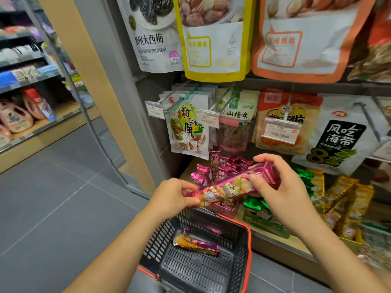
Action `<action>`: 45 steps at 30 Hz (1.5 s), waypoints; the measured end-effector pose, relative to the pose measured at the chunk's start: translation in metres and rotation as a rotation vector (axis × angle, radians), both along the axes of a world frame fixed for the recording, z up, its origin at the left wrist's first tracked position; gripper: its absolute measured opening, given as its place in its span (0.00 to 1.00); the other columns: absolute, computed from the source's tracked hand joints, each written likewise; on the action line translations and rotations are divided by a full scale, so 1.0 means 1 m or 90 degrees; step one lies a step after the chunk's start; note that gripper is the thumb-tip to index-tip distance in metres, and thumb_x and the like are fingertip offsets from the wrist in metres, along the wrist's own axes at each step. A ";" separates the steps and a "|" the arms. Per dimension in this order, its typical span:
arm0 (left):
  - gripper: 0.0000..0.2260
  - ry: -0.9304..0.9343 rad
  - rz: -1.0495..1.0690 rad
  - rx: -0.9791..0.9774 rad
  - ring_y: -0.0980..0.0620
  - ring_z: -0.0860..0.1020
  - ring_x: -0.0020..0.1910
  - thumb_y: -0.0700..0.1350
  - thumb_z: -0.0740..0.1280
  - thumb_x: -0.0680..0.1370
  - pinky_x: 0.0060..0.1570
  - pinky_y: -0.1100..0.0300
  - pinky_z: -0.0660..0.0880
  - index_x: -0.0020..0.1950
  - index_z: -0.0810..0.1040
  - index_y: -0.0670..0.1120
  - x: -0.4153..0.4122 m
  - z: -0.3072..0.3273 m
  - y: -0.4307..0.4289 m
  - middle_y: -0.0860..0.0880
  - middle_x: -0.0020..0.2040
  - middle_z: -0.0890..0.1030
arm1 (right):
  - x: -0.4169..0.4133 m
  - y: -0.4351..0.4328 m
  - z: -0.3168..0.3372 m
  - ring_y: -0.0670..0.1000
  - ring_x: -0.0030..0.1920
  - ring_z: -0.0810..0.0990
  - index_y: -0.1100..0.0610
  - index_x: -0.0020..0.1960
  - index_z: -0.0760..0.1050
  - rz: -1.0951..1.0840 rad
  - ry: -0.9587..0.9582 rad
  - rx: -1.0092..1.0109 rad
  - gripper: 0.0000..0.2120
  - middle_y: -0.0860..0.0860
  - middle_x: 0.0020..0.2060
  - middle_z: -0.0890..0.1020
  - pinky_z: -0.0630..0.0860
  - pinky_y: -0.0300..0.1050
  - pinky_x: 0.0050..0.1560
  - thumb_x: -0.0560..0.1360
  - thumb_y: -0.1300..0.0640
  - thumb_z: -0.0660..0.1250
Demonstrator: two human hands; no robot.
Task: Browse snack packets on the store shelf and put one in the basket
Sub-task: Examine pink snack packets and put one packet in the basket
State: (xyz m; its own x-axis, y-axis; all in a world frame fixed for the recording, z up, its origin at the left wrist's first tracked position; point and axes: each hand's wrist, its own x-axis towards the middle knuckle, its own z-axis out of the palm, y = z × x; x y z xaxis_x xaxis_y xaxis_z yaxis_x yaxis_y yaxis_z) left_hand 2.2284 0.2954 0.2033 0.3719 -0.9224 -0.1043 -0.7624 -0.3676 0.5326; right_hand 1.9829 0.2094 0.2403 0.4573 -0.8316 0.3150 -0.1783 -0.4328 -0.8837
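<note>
Snack packet (230,187), long, pink: held level in both hands above the basket (248,240), just out from the bottom shelf ledge (281,248). Left hand (175,195) pinches its left end; right hand (283,187) curls round its right end. Basket: dark mesh, orange rim, top open, one orange-and-purple packet (196,245) on its floor. Open grey tile floor (53,187) lies to the left. Legible: "CALIFORNIA PRUNES" on white pouch (154,39); "3.90" on price tag (280,130). Behind the hands: stocked pink packets (224,166), green packets (256,206) beside them.

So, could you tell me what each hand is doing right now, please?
Left hand: pinches the pink snack packet at its left end.
Right hand: grips the packet's right end.
</note>
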 end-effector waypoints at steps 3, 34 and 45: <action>0.12 -0.138 -0.078 0.032 0.56 0.80 0.45 0.56 0.72 0.74 0.46 0.59 0.76 0.55 0.83 0.54 0.005 -0.009 -0.026 0.55 0.46 0.84 | -0.002 0.001 0.004 0.38 0.47 0.79 0.45 0.60 0.74 -0.061 0.011 -0.175 0.14 0.38 0.45 0.80 0.72 0.26 0.47 0.76 0.56 0.68; 0.46 0.012 -0.063 -0.202 0.48 0.77 0.59 0.50 0.69 0.75 0.54 0.50 0.77 0.71 0.33 0.73 0.028 -0.093 -0.105 0.50 0.68 0.72 | 0.168 -0.114 -0.087 0.50 0.48 0.80 0.46 0.52 0.68 -0.029 0.372 -0.090 0.11 0.46 0.46 0.78 0.77 0.46 0.46 0.75 0.53 0.70; 0.37 -0.181 -0.065 -0.050 0.48 0.55 0.74 0.60 0.65 0.75 0.69 0.49 0.66 0.78 0.54 0.49 0.032 -0.103 -0.118 0.49 0.77 0.58 | 0.149 -0.137 -0.102 0.49 0.76 0.57 0.51 0.74 0.63 0.039 0.652 -0.199 0.25 0.48 0.75 0.65 0.56 0.57 0.72 0.81 0.42 0.53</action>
State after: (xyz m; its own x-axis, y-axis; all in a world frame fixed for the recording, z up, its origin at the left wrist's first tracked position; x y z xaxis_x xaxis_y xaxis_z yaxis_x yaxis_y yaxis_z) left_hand 2.2604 0.1778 0.1001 0.2808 -0.9577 0.0632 -0.9159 -0.2477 0.3159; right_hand 2.1316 0.0728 0.1385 0.6632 -0.7470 -0.0473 -0.7417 -0.6474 -0.1751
